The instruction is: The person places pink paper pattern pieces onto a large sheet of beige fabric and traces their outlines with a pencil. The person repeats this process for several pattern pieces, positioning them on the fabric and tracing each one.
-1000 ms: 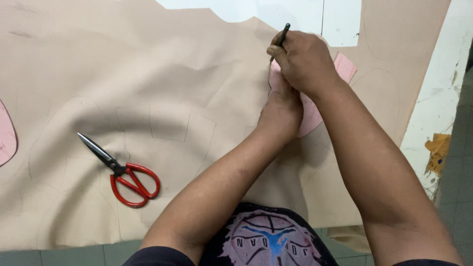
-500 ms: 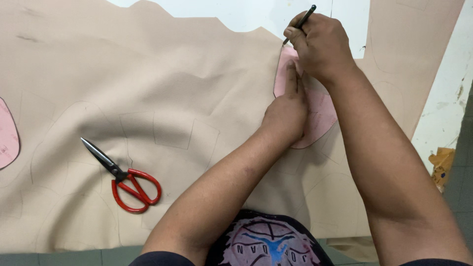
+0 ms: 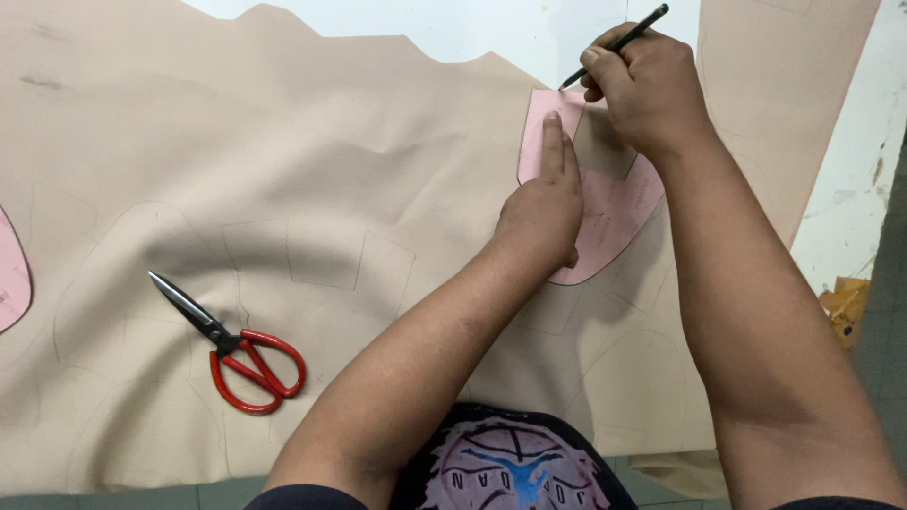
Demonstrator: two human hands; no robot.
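Two hands are working at the far edge of a tan fabric sheet [image 3: 312,189] spread over a white table [image 3: 850,208]. Left hand [image 3: 543,212] is pressing flat, fingers together and extended, on a pink template [image 3: 614,222] lying on the fabric. Right hand [image 3: 647,85] is pinching a dark pencil [image 3: 614,44], its tip touching the template's upper left corner. Red-handled scissors [image 3: 241,354] are lying shut on the fabric, well apart to the left. Faint traced outlines are showing across the sheet.
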